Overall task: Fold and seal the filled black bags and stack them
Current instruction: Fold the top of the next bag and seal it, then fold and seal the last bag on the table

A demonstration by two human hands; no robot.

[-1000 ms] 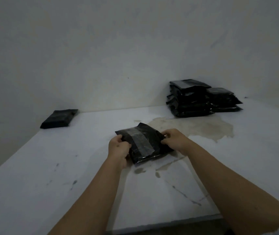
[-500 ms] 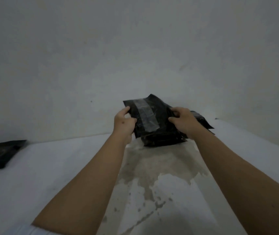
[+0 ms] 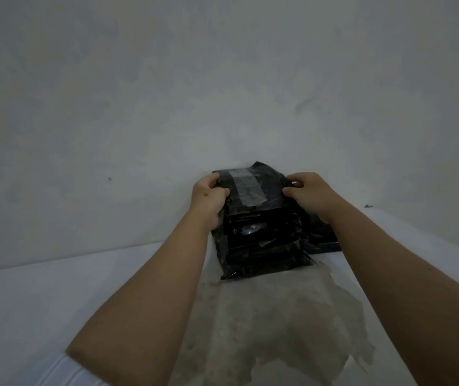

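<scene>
Since half a second ago, you have carried the sealed bag forward from mid-air over the stained patch, and it now sits at the top of the stack against the wall. Your left hand pinches the bag's left edge, thumb on top and fingers curled under; your right hand grips the right edge the same way, fingers bent over the corner. Whether the bag's full weight is already on the pile I cannot tell, since both hands hide its sides. A strip of clear tape runs across its top face, so the seal looks done and the step in hand is the placing. Set it down flat, and square its edges to the bags below before you let go; the pile looks slightly uneven, with glossy plastic that probably slides easily, so a bag left off-centre could slip or tip the column. Press lightly on the taped face to settle it, then draw your fingers out sideways rather than lifting, so you do not drag the bag with them. A lower pile lies just beside the stack on your right, behind your right forearm, on the white table; keep your arm clear of it as you withdraw.
</scene>
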